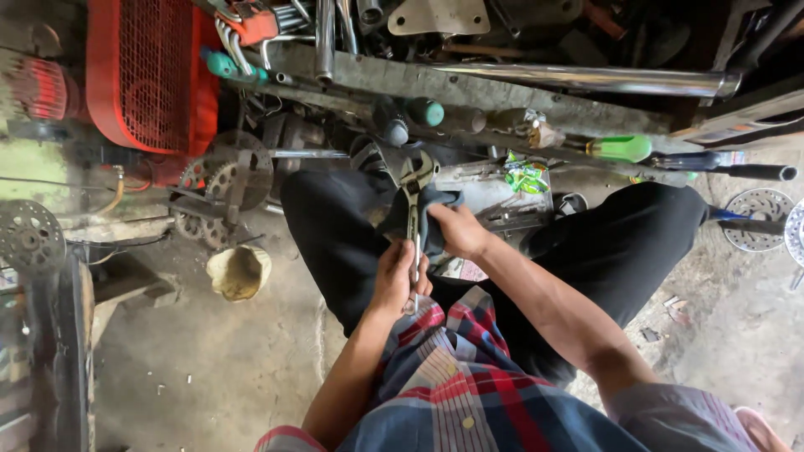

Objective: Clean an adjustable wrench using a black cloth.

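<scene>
The left hand point(400, 276) is gripping the lower handle of the adjustable wrench point(414, 213), while the right hand point(456, 230) is sitting just right of it, pressing a cloth point(427, 209) around the shaft. Both are hovering between the person's knees. Beyond the wrench head, screwdrivers point(620, 149) are lying along a ledge point(469, 88). A sprocket point(230, 180) is lying to the left, with a bowl point(239, 272) nearer, below it, and a brake disc point(758, 219) is lying far right

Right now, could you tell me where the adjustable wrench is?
In the head view the wrench is at centre, over the person's lap: the left hand grips its handle, and the right hand presses a dark cloth against it.
</scene>
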